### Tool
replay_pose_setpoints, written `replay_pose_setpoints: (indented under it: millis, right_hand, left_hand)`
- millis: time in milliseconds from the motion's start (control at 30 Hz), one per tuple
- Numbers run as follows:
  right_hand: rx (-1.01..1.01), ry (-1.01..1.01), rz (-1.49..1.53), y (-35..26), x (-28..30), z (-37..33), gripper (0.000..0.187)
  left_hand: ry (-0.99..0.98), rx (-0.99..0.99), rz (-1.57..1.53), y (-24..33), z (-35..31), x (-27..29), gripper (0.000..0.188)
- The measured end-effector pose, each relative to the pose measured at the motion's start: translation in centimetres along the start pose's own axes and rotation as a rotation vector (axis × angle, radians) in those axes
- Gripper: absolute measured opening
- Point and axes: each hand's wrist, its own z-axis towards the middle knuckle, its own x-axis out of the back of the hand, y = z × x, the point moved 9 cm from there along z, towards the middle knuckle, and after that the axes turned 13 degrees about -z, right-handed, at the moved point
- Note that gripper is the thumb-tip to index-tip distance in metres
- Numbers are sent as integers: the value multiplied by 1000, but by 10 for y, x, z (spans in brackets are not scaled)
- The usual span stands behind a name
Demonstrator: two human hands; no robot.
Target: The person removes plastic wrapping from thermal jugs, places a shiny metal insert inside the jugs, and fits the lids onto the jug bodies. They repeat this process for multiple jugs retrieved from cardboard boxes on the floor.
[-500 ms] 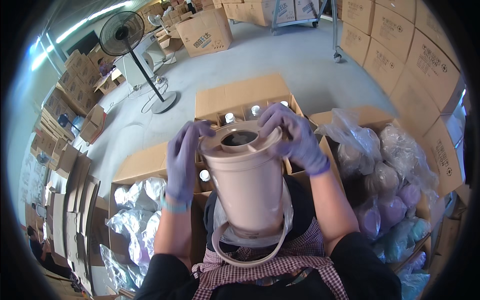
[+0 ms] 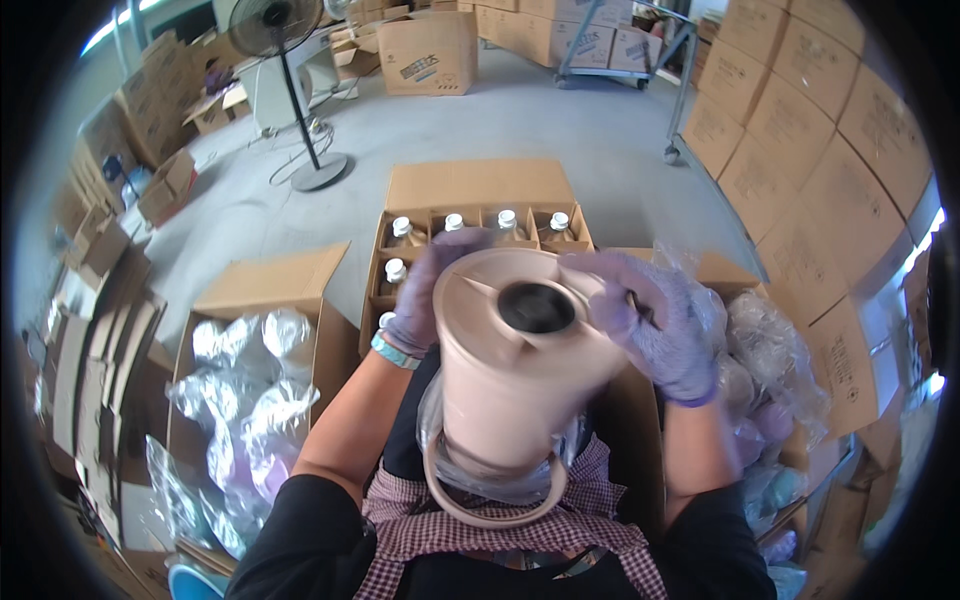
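One left hand (image 2: 432, 288) and one right hand (image 2: 650, 322) are grasping a beige bucket (image 2: 510, 395) by opposite rim edges; capped bottles (image 2: 508, 222) are standing along the far edge of a carton (image 2: 480, 185).

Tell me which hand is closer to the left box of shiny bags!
Left. The left hand is to the right of the box, by the left side of the bucket; the right hand is farther, by the bucket's right side.
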Motion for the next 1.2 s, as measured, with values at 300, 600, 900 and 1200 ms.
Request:
replay_pose_setpoints:
  millis: [300,600,900,1200]
  right_hand:
    - [677,-665,-912,-156,-47,-71,39]
    - [37,-121,175,5,25,-53,51]
    - [-465,250,36,238,-85,-164,57]
    - [6,-180,-452,17,-33,-88,51]
  left_hand:
    - [-263,307,314,-155,-69,39,27]
    - [309,-274,911,17,-187,-25,27]
    - [279,-826,1341,71,-234,-112,23]
    - [-443,-555,1229,75,-176,-254,25]
